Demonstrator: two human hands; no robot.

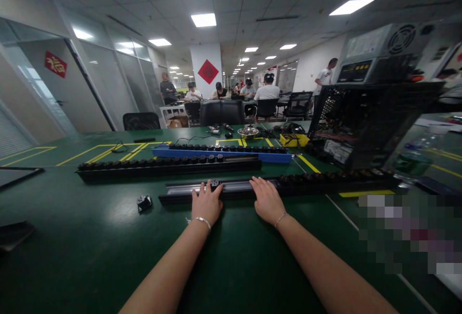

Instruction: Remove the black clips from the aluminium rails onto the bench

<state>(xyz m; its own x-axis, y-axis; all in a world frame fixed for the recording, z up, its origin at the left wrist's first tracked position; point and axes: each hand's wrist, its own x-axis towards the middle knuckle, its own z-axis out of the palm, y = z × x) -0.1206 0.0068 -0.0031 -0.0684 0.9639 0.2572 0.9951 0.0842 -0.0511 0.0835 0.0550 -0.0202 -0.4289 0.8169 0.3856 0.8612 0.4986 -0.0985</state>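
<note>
In front of me a long black rail [238, 188] with a silvery inner channel lies across the table. Small black block-like parts [325, 178] fill its right stretch in a row. My left hand [207, 203] is at the left portion of this rail, thumb and fingers closed about a single small black part [215, 183] sitting in the channel. Farther right, my right hand [267, 201] rests on the rail with its fingers stretched over the near edge, holding nothing visible. A loose small black part [144, 203] lies on the table left of the rail.
Behind are another filled black rail [166, 165] and a blue rail [224, 154]. An open computer case [361, 126] carrying power supplies stands at right, near a plastic bottle [413, 157]. A metal bowl [248, 133] and yellow bin [294, 139] sit farther back. People work beyond.
</note>
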